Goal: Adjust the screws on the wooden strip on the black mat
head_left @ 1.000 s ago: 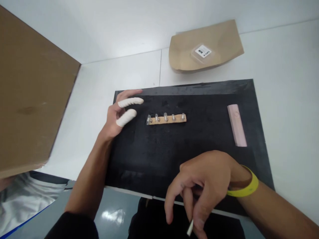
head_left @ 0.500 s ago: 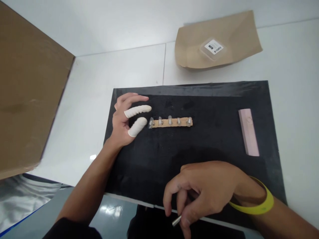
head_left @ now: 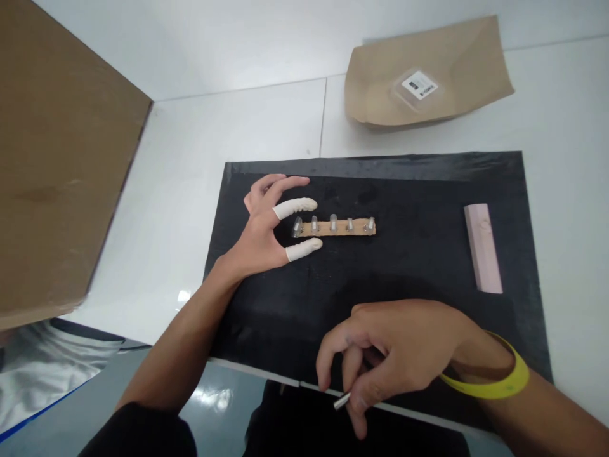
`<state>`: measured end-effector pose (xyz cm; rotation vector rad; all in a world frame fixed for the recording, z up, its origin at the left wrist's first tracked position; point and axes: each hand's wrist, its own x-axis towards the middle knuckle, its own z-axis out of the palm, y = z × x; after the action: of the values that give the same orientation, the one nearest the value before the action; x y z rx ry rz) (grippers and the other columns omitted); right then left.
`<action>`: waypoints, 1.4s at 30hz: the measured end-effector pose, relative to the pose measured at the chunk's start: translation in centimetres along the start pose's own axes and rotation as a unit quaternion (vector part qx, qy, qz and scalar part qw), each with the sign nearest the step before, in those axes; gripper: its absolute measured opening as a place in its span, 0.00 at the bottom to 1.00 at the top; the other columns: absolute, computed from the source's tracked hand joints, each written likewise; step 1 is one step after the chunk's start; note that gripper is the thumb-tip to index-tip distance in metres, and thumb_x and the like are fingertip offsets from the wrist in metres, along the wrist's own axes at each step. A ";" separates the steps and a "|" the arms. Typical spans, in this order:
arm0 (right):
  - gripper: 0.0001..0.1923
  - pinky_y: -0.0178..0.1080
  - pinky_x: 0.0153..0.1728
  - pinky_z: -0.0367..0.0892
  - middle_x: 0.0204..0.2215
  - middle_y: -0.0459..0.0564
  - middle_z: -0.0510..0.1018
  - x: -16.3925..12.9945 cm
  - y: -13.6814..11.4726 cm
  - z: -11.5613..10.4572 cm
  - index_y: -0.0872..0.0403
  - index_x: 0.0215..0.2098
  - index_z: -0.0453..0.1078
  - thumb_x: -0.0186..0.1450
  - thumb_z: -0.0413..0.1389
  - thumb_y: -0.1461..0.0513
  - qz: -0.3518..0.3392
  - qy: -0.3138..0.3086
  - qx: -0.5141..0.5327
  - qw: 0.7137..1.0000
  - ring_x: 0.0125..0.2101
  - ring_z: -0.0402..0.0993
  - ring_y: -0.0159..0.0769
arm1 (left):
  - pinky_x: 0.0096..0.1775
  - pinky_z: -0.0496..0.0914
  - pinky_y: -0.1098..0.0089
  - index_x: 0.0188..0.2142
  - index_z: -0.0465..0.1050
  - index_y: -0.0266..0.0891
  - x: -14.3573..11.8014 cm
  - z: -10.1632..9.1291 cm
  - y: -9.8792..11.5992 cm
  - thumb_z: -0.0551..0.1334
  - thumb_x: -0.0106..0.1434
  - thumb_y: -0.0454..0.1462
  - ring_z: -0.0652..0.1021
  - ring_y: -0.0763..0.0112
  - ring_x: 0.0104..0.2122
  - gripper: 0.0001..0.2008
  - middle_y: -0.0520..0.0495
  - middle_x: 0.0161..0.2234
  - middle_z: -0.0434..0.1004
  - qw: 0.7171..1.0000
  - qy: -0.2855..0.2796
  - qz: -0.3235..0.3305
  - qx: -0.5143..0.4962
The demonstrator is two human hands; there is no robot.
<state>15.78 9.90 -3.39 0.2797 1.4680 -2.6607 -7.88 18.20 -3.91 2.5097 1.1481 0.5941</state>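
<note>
Head view, left hand (head_left: pixel 266 231) spread, right hand (head_left: pixel 394 355) curled

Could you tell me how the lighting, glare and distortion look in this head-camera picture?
Head view: bright, even light on the white table; glare patches on the glossy grey floor; the black mat bows from wide-angle distortion; the wooden strip by the left hand is sharp; the small metal piece in the right hand is slightly soft.
</note>
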 end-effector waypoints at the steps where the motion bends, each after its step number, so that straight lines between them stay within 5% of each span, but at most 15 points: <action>1: 0.16 0.24 0.17 0.54 0.36 0.49 0.85 0.0 0.0 0.0 0.58 0.53 0.72 0.67 0.61 0.64 0.002 0.002 0.001 1.000 0.15 0.55 0.17 | 0.65 0.54 0.43 0.51 0.74 0.47 0.0 0.0 0.0 0.73 0.60 0.49 0.61 0.46 0.66 0.22 0.42 0.65 0.68 1.000 -0.002 0.000 -0.003; 21: 0.17 0.25 0.19 0.56 0.38 0.53 0.85 0.0 0.3 -0.2 0.58 0.54 0.70 0.69 0.60 0.61 -0.019 -0.006 -0.037 0.999 0.18 0.57 0.20 | 0.67 0.60 0.45 0.52 0.78 0.48 0.0 -1.8 -2.4 0.74 0.60 0.42 0.69 0.54 0.64 0.21 0.45 0.62 0.73 0.976 -0.081 0.012 -0.204; 32: 0.18 0.26 0.17 0.55 0.38 0.51 0.85 0.1 0.7 -0.2 0.58 0.55 0.70 0.68 0.61 0.62 -0.021 -0.008 -0.024 0.999 0.16 0.57 0.20 | 0.62 0.66 0.48 0.49 0.80 0.46 0.2 -1.2 -2.5 0.76 0.58 0.41 0.74 0.56 0.58 0.20 0.42 0.56 0.79 0.972 -0.045 0.028 -0.229; 42: 0.18 0.25 0.19 0.56 0.38 0.52 0.85 0.1 0.1 -0.2 0.58 0.55 0.70 0.68 0.61 0.62 -0.007 -0.017 -0.028 0.999 0.16 0.56 0.19 | 0.61 0.68 0.49 0.44 0.81 0.45 0.1 -1.0 -1.9 0.77 0.54 0.48 0.77 0.56 0.57 0.20 0.42 0.54 0.81 0.970 -0.031 -0.024 -0.240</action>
<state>15.73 10.04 -3.57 0.2197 1.5381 -2.6159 -9.51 19.63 -3.90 2.0672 0.9066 0.6806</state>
